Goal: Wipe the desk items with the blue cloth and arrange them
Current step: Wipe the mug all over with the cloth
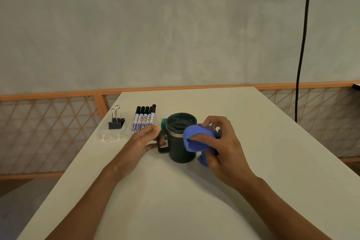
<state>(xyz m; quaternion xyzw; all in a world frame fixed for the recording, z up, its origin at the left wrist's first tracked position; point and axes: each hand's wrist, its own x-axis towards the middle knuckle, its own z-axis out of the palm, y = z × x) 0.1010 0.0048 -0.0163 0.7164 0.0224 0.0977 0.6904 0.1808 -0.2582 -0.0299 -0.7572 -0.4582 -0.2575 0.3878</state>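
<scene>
Mid-table (175,191), upright: dark green lidded mug (180,142), handle pointing left. Left hand (143,142) curled around that handle, fingers closed on it. Right hand (220,142) bunched on the blue cloth (198,140), pressing it against the mug's right side and rim. Farther left, near the table edge: row of black-capped markers (144,119) lying side by side. Just beside them, clear plastic tray (110,137) holding black binder clips (116,122), wire arms up. Beyond, black cable (303,45) hanging down the wall.
</scene>
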